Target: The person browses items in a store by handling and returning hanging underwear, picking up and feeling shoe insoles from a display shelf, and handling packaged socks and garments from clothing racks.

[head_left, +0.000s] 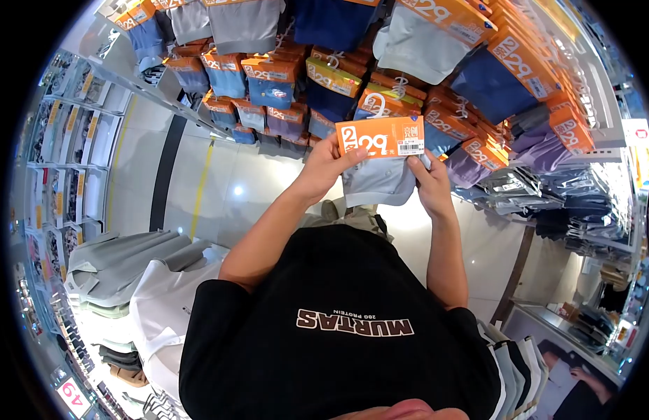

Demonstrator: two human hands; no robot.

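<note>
Near hanging packs (271,80), the orange card (372,145) of a grey garment (379,185) is gripped at opposite sides by fingers of the left hand (326,166) and right hand (434,185), apparently so its print can be read.

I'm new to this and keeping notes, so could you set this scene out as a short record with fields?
Held item: light grey garment on an orange card marked 29
Left hand: on the card's left side, thumb in front
Right hand: at the card's lower right corner, thumb in front
Shirt: black, reading MURTAS
Ahead: rows of hanging packs with orange cards
Lower left: grey and white garments
Floor: pale, with yellow stripes
</note>
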